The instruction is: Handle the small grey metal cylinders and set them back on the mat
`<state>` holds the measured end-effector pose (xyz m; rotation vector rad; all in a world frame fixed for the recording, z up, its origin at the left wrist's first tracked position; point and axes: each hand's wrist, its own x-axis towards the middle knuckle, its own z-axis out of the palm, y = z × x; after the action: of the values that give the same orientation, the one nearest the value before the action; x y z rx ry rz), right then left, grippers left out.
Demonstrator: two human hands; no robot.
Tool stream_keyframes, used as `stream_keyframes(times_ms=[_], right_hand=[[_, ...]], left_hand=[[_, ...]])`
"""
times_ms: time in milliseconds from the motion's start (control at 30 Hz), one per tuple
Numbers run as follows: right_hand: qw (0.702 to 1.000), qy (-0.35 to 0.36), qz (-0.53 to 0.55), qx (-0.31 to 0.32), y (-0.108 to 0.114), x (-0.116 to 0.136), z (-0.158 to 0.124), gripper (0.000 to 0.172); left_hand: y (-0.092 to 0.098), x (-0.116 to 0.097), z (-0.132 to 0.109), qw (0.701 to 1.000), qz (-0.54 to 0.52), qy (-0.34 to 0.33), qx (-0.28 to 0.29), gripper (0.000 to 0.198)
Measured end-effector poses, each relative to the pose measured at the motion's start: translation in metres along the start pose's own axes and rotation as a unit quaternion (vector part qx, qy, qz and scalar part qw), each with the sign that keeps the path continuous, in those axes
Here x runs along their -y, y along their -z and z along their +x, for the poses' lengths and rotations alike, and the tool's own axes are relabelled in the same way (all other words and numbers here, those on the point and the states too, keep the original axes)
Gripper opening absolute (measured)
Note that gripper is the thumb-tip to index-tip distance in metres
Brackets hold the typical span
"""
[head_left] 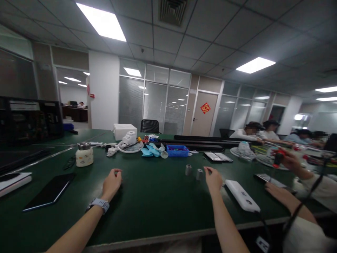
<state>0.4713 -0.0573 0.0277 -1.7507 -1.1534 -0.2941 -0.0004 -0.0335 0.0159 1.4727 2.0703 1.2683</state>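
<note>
Both hands hover above the green table (158, 211), well apart: the left hand (112, 182) has its fingers curled inward, and the right hand (213, 180) bends thumb and forefinger close together. I cannot tell whether either pinches anything small. Just beside the right hand, toward its ten o'clock, two grey metal cylinders (199, 174) stand upright near each other, probably on end so they don't roll. At that hand's four o'clock lies a white corded device (242, 195), seemingly set aside within reach. From the left hand, a black tablet (50, 191) lies flat at nine o'clock and a cream jar (84, 157) stands at ten. Near twelve, between the hands, sit blue fan blades (151, 150); a blue basket (177, 151) at one likely keeps loose bits together. At three, a co-worker's hand (292, 164) grips a red screwdriver (279, 159), apparently for leverage.
</note>
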Motion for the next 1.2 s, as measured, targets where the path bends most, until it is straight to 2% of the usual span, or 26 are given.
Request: stream_keyframes(times_ms=[233,400,567,733,1067,1133,1200], right_hand=[[0.995,-0.02,-0.014,0.093,-0.007,0.005,-0.005,0.036],[0.997,-0.016,-0.017,0.067,-0.009,0.006,-0.006,0.033],[0.996,-0.005,-0.002,0.086,-0.011,0.009,-0.006,0.032],[0.998,-0.008,0.004,0.058,-0.007,0.014,-0.006,0.032],[0.994,-0.021,-0.031,0.099,-0.009,0.012,-0.009,0.04],[0.995,-0.007,-0.05,0.081,-0.008,0.016,-0.012,0.041],[0.995,0.034,-0.084,0.033,-0.01,0.024,-0.014,0.046]], left_hand=[[0.002,-0.001,0.0,1.0,0.011,-0.003,0.009,0.03],[0.004,-0.002,-0.001,1.0,0.01,-0.01,0.015,0.031],[0.004,-0.003,-0.002,1.0,0.011,-0.015,0.012,0.031],[0.008,-0.007,-0.006,1.0,0.011,-0.002,0.014,0.03],[0.004,-0.004,-0.007,1.0,0.005,-0.023,0.012,0.026],[0.004,-0.006,-0.009,1.0,0.011,-0.025,0.007,0.026],[0.004,-0.007,-0.011,1.0,0.017,-0.026,0.002,0.026]])
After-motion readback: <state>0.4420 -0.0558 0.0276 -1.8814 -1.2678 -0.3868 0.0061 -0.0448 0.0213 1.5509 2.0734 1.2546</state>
